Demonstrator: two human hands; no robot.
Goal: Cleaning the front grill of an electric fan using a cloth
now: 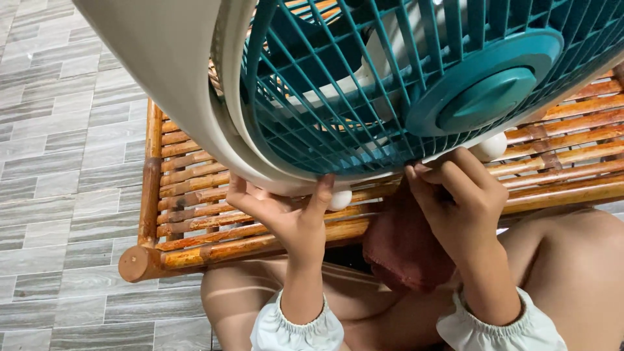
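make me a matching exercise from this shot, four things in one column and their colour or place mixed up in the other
Things:
1. fan grille
2. fan housing
3. bamboo table
4. left hand

Descriptions:
A. cream-coloured curved shell
B. teal
C. under the fan's lower rim, fingers up against it
D. orange-brown slats, on the grey tiled floor

Pairs: 1-B, 2-A, 3-D, 4-C
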